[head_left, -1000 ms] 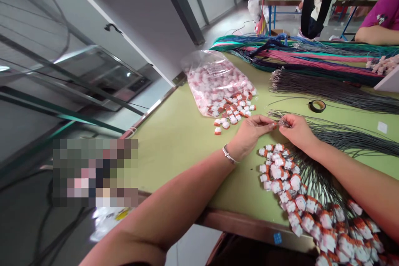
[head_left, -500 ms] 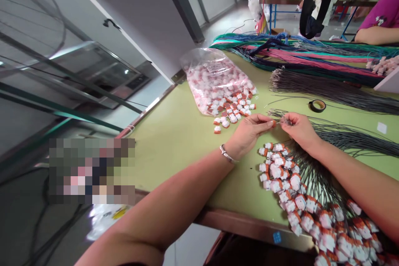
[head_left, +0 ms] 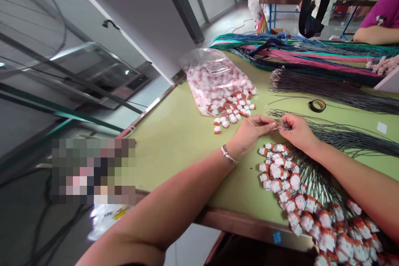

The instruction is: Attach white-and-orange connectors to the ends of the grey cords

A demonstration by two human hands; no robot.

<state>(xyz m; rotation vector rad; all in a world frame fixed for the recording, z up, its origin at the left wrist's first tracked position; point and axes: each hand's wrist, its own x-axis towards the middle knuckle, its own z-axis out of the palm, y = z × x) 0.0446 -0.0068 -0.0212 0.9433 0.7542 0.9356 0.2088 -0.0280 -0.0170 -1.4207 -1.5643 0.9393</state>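
Observation:
My left hand (head_left: 254, 131) pinches a small white-and-orange connector (head_left: 274, 125) between thumb and fingertips; most of it is hidden. Close beside it, my right hand (head_left: 296, 131) is closed on the metal-tipped ends of some dark wires (head_left: 283, 126). The fingertips of both hands almost meet above the green table (head_left: 174, 141). Below them spreads a large cluster of white-and-orange connectors (head_left: 301, 202) fitted on dark wires, running down over the table's front edge. Behind my right wrist lies a bundle of loose dark wires (head_left: 346, 137).
A clear plastic bag (head_left: 215, 72) of connectors lies at the back, with loose connectors (head_left: 232, 110) spilling from its mouth. A roll of black tape (head_left: 317, 105) sits near another dark wire bundle (head_left: 330, 89). Coloured wires (head_left: 299, 56) stretch across the far side, where a person's arm (head_left: 377, 34) rests.
My right hand has shifted slightly left, toward the connector in my left hand. The gap between my fingertips is smaller. The rest looks the same.

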